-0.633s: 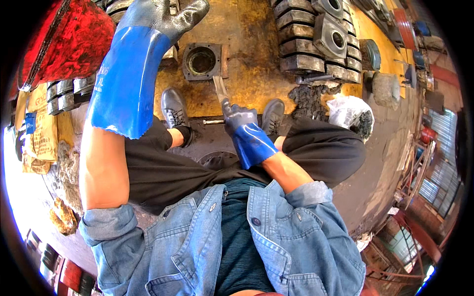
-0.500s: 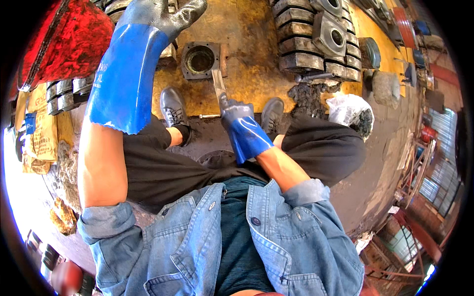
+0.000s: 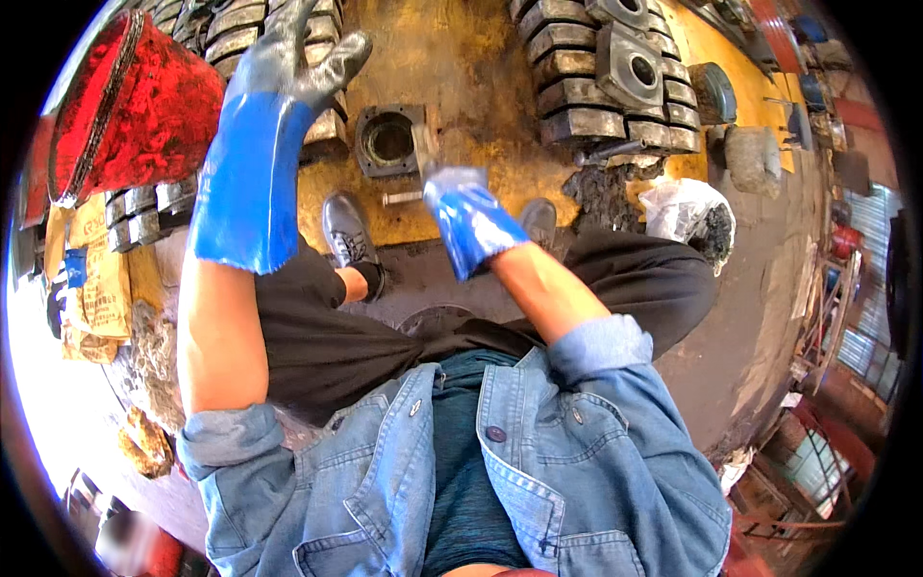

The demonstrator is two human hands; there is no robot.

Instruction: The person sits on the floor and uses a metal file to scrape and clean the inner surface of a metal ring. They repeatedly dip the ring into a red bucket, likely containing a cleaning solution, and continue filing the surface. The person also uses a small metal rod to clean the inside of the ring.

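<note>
Head view: the left hand [image 3: 288, 62], in a blue glove with grey fingers spread wide, rests on stacked grey metal blocks [image 3: 317, 130]. The right hand [image 3: 466, 216], blue-gloved and blurred, grip indiscernible, hovers just beside a square grey metal housing with round bore [image 3: 389, 141] on the yellow floor [image 3: 481, 87].

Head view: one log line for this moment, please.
left hand gloved, raised over stacked metal blocks | right hand gloved, blurred, beside square metal housing | bolt on floor
</note>
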